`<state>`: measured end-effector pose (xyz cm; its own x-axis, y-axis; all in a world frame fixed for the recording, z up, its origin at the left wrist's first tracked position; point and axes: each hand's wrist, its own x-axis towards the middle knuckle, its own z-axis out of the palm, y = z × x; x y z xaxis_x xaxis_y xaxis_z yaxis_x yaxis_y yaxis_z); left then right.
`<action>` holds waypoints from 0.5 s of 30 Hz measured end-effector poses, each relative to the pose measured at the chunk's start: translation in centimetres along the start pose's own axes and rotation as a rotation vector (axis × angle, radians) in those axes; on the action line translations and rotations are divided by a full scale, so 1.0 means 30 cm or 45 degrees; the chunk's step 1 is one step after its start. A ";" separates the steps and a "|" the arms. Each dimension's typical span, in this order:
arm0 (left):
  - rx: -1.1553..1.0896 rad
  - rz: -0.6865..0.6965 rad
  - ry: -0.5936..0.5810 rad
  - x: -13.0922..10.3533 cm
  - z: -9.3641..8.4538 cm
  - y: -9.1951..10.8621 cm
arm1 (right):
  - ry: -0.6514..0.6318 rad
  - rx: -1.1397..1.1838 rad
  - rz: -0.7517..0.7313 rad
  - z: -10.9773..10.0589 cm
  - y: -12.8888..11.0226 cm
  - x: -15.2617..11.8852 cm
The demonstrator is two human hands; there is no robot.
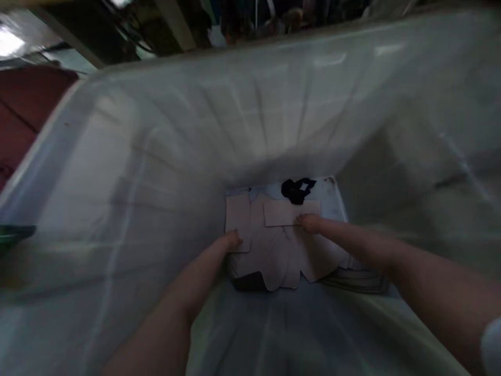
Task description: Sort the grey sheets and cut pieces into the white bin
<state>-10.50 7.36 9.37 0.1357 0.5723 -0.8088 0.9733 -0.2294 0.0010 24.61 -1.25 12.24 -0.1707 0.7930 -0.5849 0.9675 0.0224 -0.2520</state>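
Both arms reach down into a deep pale bin (250, 130). At its bottom lies a loose pile of flat, pale cut sheets (274, 256), cardboard-like, though I cannot tell the material. My left hand (234, 240) is closed at the lower part of an upright pale rectangular piece (238, 211) on the pile's left. My right hand (309, 223) pinches the lower edge of a second pale rectangular piece (285, 213), which lies crosswise at the back. Fingertips of both hands are dim and partly hidden. A crumpled black strip (295, 190) touches the back of the crosswise piece.
Stacked sheets (356, 279) lie at the pile's lower right, and a dark piece (250, 282) shows at its lower left. High sloping walls surround my arms. Outside the bin are a dark red surface (31, 104) at left and blurred clutter (266, 18) beyond the far rim.
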 end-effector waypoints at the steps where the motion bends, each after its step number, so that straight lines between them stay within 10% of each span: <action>1: -0.026 -0.041 0.004 0.039 0.038 -0.003 | -0.011 0.001 -0.005 0.043 0.000 0.042; 9: -0.192 -0.261 0.093 0.157 0.311 0.023 | -0.005 -0.022 0.222 0.258 -0.019 0.180; 15: -0.189 -0.139 0.144 0.134 0.396 0.050 | -0.082 0.047 0.210 0.246 0.016 0.143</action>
<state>-10.68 -0.05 -0.86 0.0398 0.6742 -0.7375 0.9988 -0.0473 0.0108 22.96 -2.33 3.91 -0.0228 0.7436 -0.6682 0.9761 -0.1280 -0.1758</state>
